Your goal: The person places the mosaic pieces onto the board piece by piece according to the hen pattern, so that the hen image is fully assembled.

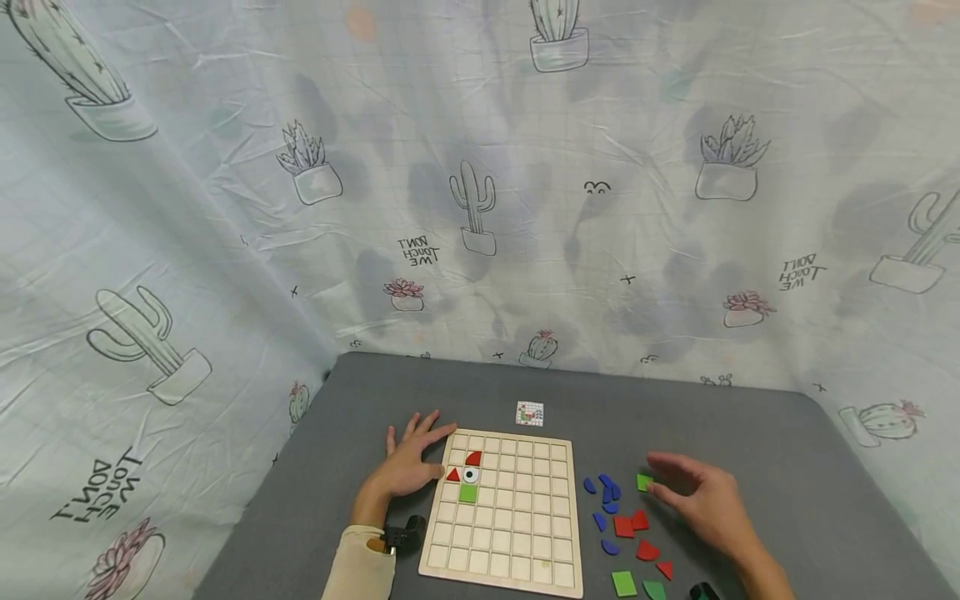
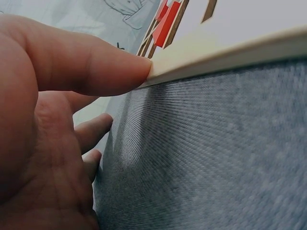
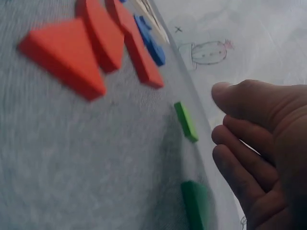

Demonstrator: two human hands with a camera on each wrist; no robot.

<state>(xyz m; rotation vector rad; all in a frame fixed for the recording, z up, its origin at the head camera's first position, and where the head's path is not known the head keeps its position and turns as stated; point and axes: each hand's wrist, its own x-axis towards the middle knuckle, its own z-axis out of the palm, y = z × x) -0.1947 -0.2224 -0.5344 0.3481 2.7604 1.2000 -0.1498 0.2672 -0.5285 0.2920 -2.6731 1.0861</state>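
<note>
My left hand (image 1: 408, 462) rests at the upper left of a wooden grid board (image 1: 517, 533), fingers spread. Its thumb touches the board's side edge in the left wrist view. In the board's cells lie a red curved-edge piece (image 1: 473, 457), a red triangle (image 1: 453, 475), a white round piece with a black dot (image 1: 471, 469) and a green square (image 1: 468, 493). Over the table to the right, my right hand (image 1: 701, 504) is beside a small light green square (image 1: 642, 482). The right wrist view shows its fingers loosely bent, apart from that green square (image 3: 186, 122), holding nothing.
Several blue curved pieces (image 1: 610, 547) and several red pieces (image 1: 623, 527) lie right of the board. Nearer are a light green square (image 1: 623, 583) and a darker green piece (image 1: 654, 590). A small printed card (image 1: 529, 414) lies behind the board. Patterned curtains surround the grey table.
</note>
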